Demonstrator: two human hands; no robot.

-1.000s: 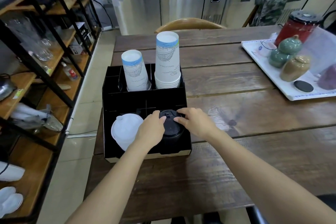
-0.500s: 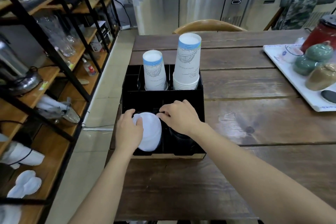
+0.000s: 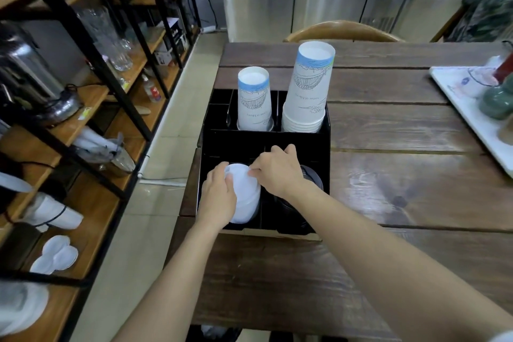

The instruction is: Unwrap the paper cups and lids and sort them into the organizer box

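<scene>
Head view: your left hand [image 3: 219,197] cups the white lids [image 3: 244,194] at 9 o'clock, right hand [image 3: 277,172] pinches their far rim, seating them in the box's [image 3: 329,130] near-left slot. Cups [image 3: 308,91] sit behind.

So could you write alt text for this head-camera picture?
Both hands, left and right, grip a stack of white lids in the front-left slot of a black organizer on a wooden table; two stacks of paper cups stand behind.

Even indoor light, table [image 3: 388,189] glare, warped, blurry edges.
</scene>
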